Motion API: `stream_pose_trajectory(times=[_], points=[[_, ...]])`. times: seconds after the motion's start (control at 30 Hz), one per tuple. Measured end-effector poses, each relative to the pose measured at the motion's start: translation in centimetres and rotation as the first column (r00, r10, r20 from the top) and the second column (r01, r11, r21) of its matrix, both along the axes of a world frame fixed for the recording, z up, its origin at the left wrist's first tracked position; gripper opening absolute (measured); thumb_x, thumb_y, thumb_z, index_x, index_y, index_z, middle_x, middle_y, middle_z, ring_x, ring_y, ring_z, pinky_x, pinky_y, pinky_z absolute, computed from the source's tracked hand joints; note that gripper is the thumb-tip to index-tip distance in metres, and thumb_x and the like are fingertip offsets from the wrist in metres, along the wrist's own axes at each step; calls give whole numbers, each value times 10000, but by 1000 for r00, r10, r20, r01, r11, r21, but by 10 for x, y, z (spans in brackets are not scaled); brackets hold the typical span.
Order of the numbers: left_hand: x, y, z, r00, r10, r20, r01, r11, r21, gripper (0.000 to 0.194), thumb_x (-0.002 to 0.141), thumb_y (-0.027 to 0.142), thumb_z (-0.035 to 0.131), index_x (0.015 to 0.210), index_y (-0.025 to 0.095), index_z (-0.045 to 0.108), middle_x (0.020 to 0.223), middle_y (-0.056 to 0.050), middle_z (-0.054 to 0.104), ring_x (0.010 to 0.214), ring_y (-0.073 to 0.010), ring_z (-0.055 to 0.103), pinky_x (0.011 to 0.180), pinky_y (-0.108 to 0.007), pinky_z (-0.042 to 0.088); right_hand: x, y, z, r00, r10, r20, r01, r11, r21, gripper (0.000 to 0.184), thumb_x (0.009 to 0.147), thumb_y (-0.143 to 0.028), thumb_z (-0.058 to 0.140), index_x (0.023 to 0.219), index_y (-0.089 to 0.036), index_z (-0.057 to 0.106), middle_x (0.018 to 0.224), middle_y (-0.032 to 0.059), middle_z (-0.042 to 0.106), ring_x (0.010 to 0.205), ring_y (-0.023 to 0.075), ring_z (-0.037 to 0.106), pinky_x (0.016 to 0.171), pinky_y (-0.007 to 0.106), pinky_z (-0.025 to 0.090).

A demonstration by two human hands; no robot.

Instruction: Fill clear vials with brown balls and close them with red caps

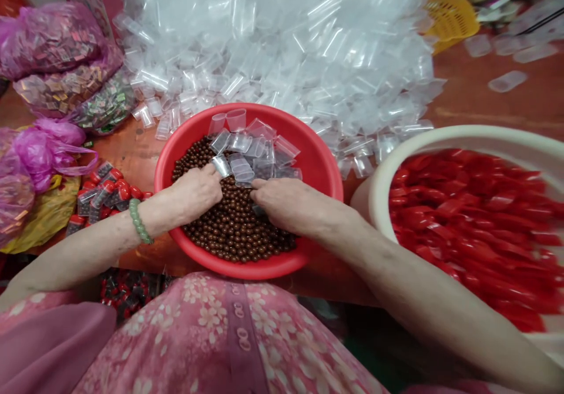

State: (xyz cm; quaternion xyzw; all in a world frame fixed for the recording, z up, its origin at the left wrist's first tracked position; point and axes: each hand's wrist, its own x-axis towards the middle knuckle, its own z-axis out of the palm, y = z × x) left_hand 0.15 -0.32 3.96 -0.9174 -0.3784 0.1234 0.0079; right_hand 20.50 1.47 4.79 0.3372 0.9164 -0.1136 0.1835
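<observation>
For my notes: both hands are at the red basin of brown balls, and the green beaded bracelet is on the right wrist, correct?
No: the head view shows the green beaded bracelet on the left wrist. The left hand and right hand are at the red basin of brown balls.

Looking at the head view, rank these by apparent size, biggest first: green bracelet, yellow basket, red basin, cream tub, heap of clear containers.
1. Heap of clear containers
2. Red basin and cream tub: unsure, the frame cuts off the tub
3. Yellow basket
4. Green bracelet
</observation>
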Motion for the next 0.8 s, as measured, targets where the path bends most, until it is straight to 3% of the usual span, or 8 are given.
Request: stream_pose_trajectory(times=[0.17,0.27,0.4,0.6,0.8], points=[[1,3,-12,987,-69,145,107,956,-272,253,852,22,436,964,113,644,1022,-128,666,946,-216,574,855,-329,485,-3,1,-9,990,16,-140,-36,989,-140,277,744,18,479,882,-148,653,952,110,692,836,207,672,713,283,477],[-3,6,-15,967,-4,256,106,916,-387,316,751,-1,486,1007,117,629,1024,-114,668,961,-216,593,873,-321,492,1,3,-15,971,-31,-237,-31,968,-250,250,716,-1,505,879,-144,628,986,114,682,913,222,653,803,291,477],[-8,8,-19,910,133,392,79,873,-480,339,715,9,490,1003,133,619,973,-85,675,890,-194,616,817,-305,500,12,3,-21,902,-191,-388,27,920,-391,232,718,-65,566,923,-170,594,974,76,681,913,221,638,812,308,479],[-13,9,-11,747,320,583,101,812,-575,267,815,182,624,1080,152,617,1045,-72,693,929,-195,635,852,-328,495,23,-3,-19,787,-385,-482,132,868,-478,221,812,-278,637,997,-186,561,905,34,669,807,192,620,729,300,478],[-14,6,1,535,495,685,204,711,-673,330,832,230,657,1150,159,606,1156,-82,680,1081,-209,631,979,-347,473,22,-10,-16,734,-402,-548,160,886,-435,276,824,-219,612,1091,-184,551,974,46,686,863,192,648,783,306,484]])
